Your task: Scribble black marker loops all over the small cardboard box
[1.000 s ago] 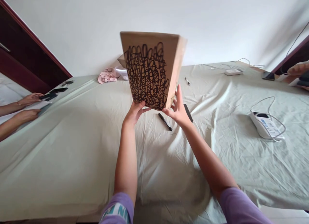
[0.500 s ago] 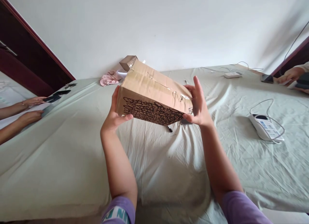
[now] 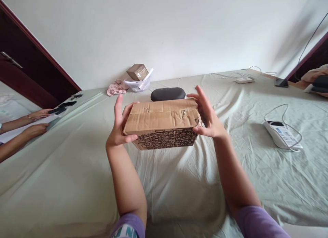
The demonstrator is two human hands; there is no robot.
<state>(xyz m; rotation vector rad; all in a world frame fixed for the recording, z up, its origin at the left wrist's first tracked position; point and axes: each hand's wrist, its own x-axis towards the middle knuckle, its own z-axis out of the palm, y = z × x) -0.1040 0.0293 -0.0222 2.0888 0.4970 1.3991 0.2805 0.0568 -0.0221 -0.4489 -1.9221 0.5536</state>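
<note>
Between my two hands is a brown cardboard box (image 3: 161, 120) with black scribbles on the side facing me and clear tape along its top. My left hand (image 3: 120, 128) grips its left end, thumb on the scribbled side. At the right end, my right hand (image 3: 208, 118) presses with the thumb in front and the fingers behind, one of them raised. Just behind the box a black oval case (image 3: 167, 93) rests on the cloth-covered table (image 3: 174, 183). Whether the box touches the cloth is hard to tell.
Near the wall, a small taped box (image 3: 137, 72) sits on a white plastic tub (image 3: 139, 84) beside a pink cloth (image 3: 115, 88). To the right lies a white device (image 3: 282, 135) with a looped cable. Another person's hands (image 3: 36, 131) hold papers at left; a phone (image 3: 282, 82) is far right.
The box has come down and levelled out from its tilt, with both hands still on it. The black case and the tub behind have come into view.
</note>
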